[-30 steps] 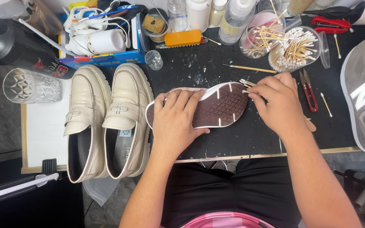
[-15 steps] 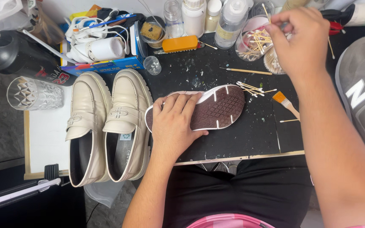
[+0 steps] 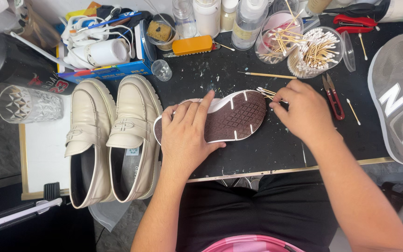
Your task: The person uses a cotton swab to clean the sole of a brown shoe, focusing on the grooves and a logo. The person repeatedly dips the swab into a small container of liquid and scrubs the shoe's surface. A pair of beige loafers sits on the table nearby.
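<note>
- Left hand [image 3: 187, 135] flat, fingers spread, pressing down on upturned sneaker [image 3: 232, 116]; not gripping, just pinning it.
- Sneaker lies sole-up at centre of black tabletop [image 3: 257, 154], brown lattice tread with white rim, toe pointing to 2 o'clock.
- Right hand [image 3: 306, 109] at 3 o'clock of the sneaker toe, fingers curled closed, pinching a cotton swab [image 3: 276, 99] against the toe edge.
- Small bunch of loose cotton swabs [image 3: 264, 92] on the tabletop just beside the toe, at 12 o'clock of the pinching fingertips.
- Pair of cream loafers [image 3: 113, 140] side by side at 9 o'clock of the sneaker, near loafer touching or just beside the sneaker heel; cannot tell which.
- Clear tub of cotton swabs [image 3: 318, 51] at 12 o'clock of right hand; second clear tub with wooden sticks [image 3: 278, 39] just beside it at its 9 o'clock.
- Thin wooden-handled tool [image 3: 269, 75] lying between tubs and sneaker.
- Red-handled thread snips [image 3: 333, 97] at 3 o'clock of right hand, near it.
- Grey sneaker [image 3: 399, 98] at far 3 o'clock edge, partly cut off.
- Orange brush [image 3: 193, 45] at 12 o'clock of the sneaker, bottles [image 3: 248, 21] behind it.
- Cut-glass tumbler [image 3: 26, 105] at 9 o'clock of loafers, well apart from hands.
- Blue box of clutter [image 3: 103, 70] at 11 o'clock.
</note>
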